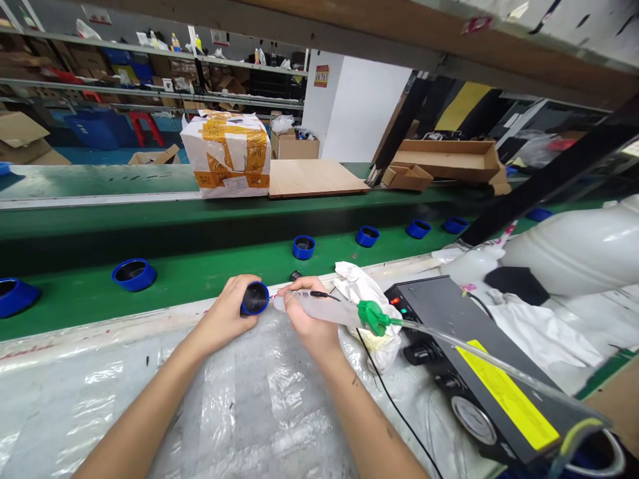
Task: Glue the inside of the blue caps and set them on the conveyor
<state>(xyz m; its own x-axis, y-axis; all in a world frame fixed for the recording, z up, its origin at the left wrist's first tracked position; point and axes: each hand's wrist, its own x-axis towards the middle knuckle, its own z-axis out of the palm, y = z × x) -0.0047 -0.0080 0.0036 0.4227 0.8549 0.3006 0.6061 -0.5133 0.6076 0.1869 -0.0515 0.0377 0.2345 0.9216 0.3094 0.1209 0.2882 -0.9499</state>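
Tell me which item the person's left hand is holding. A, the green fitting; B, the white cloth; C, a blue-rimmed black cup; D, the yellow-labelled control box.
C: the left hand wraps around the blue-rimmed black cup, while the right hand holds a translucent dispensing syringe.

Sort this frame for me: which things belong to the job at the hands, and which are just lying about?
Job: left hand holding a blue cup; right hand holding a plastic syringe with a green fitting; clear hose; dispensing controller; blue cups on the green conveyor belt.
Lying about: taped carton; wooden board; white rag; large white bottle.
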